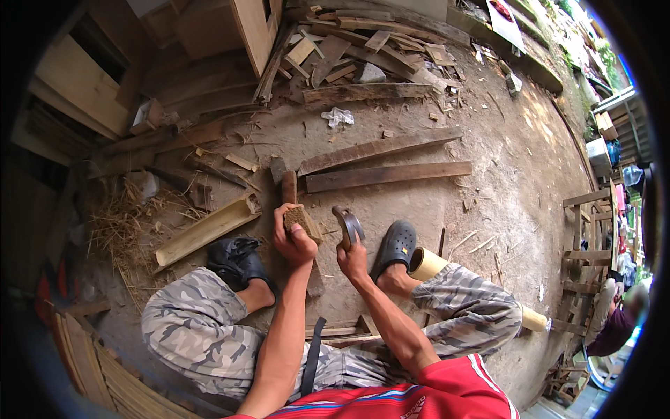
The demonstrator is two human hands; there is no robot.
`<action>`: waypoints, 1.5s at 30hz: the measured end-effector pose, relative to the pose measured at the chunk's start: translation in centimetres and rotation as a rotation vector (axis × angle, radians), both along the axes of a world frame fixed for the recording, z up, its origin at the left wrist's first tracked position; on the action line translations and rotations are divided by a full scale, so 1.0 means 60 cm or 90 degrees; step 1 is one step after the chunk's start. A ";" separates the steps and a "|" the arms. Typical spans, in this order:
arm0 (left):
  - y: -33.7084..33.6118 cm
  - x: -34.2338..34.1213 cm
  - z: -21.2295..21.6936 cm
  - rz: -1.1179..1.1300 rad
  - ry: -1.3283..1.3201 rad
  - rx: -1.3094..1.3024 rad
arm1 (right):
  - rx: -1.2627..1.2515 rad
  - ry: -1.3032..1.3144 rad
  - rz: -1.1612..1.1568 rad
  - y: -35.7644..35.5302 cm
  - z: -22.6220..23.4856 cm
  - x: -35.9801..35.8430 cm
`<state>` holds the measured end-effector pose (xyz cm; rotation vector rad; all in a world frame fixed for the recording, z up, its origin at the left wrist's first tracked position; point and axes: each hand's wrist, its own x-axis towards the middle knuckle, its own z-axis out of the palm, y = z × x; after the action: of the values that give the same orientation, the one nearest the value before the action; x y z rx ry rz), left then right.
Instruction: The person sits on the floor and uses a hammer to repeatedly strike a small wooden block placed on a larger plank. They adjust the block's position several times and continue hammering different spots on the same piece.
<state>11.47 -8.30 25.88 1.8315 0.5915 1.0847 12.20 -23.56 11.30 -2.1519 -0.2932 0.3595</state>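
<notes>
White rectangular sign (504, 19) with red picture patch, lying tilted at top right by the wall edge. Pale box-like container (599, 152) at far right.

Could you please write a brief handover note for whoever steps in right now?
Left hand: grips a small wooden block set on top of an upright wooden stake.
Right hand: holds a curved metal blade, raised beside the block.
Around: split bamboo half at the left foot, bamboo tube under the right leg, planks ahead.
Done: block positioned.
Left: blade not yet on the block.
</notes>
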 end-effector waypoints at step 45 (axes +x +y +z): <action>0.118 0.007 -0.032 0.109 -0.057 -0.139 | -0.176 0.053 0.062 0.028 0.014 0.026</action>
<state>11.87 -1.24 23.94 1.5584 0.7928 1.1608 13.77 -21.90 12.13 -2.3902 -0.3174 0.5717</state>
